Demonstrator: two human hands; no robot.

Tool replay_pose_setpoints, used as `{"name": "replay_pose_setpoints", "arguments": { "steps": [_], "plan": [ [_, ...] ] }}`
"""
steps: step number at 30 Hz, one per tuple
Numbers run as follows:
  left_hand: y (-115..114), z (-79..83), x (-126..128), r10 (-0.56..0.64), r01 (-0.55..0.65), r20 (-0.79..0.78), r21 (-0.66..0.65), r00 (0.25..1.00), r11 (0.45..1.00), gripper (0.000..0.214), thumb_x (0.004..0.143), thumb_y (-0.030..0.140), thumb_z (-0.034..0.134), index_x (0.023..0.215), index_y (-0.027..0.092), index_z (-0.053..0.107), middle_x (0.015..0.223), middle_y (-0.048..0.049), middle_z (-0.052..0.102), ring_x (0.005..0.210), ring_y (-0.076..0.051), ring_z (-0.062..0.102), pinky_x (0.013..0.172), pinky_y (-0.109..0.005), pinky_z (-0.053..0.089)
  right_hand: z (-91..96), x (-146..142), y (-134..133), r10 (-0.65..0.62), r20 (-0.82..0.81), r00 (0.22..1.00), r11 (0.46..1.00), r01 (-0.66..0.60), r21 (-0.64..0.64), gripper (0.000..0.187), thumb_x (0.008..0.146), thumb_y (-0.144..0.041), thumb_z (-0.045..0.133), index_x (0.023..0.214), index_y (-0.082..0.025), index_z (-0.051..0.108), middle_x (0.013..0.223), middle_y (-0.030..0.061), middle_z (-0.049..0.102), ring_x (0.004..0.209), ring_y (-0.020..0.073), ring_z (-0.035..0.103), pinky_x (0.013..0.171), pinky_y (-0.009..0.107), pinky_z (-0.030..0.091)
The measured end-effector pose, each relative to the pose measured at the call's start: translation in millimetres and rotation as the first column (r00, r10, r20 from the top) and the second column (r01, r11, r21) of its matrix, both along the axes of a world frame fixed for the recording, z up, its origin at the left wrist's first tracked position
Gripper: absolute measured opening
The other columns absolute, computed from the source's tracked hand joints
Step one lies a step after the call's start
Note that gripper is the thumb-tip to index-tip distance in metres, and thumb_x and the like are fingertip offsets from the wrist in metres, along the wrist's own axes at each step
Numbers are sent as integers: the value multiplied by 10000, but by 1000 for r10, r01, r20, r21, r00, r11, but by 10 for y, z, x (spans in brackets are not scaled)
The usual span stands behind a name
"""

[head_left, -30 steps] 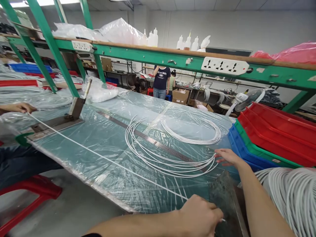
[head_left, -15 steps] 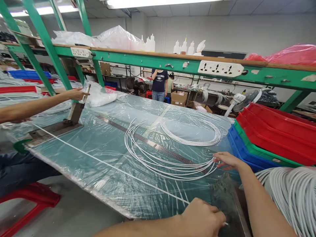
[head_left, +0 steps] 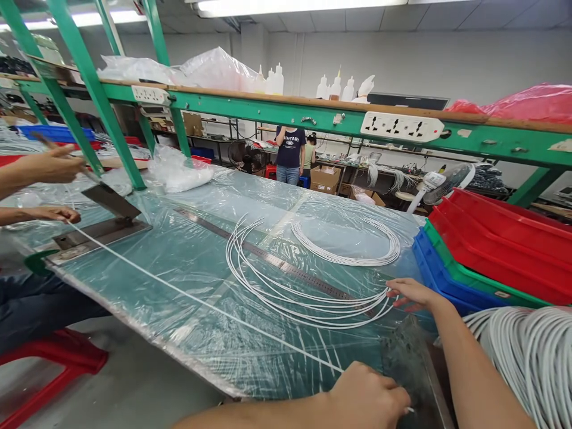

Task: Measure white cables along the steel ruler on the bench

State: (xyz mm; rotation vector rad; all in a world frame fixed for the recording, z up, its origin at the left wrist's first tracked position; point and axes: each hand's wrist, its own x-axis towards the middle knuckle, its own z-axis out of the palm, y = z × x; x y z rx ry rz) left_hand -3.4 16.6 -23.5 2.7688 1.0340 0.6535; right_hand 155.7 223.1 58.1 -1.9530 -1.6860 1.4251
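White cord stretched across the plastic-covered worktop.

Head view: the left hand is closed, pinching the near end of the taut white cord; the right hand lies open, fingers pressing the bundle of cut cords beside the steel ruler. A co-worker's hands work a lever cutter at the far end.

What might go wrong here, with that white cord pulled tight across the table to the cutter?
The co-worker's hand holds the taut white cord right beside the lever cutter's raised blade; fingers could get nipped. If the left hand loosens its pinch, the cord might slacken and cut to the wrong length.
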Motion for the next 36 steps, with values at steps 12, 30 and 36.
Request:
{"name": "replay_pose_setpoints", "arguments": {
  "steps": [12,30,36],
  "plan": [
    [-5,-26,15,16,-18,46,30,999,999,108,892,300,562,913,198,586,690,16,635,554,-128,567,423,-267,251,30,-13,-18,38,32,999,999,-37,-32,245,981,-381,512,1092,-170,568,1182,120,617,848,230,660,534,234,501],
    [-4,-12,11,22,-26,67,62,997,998,159,871,338,605,826,193,559,679,30,629,547,-118,568,421,-265,252,-101,67,85,62,10,998,998,-62,-17,359,877,-486,632,1081,-193,589,1130,116,639,846,266,658,599,299,520],
    [2,2,34,39,-38,-4,110,999,993,172,852,344,636,826,192,559,655,25,627,551,-120,576,403,-269,214,-51,21,44,33,18,999,999,-33,-25,288,940,-389,544,1121,-165,567,1119,128,641,829,256,661,675,352,531]
  ]
}}
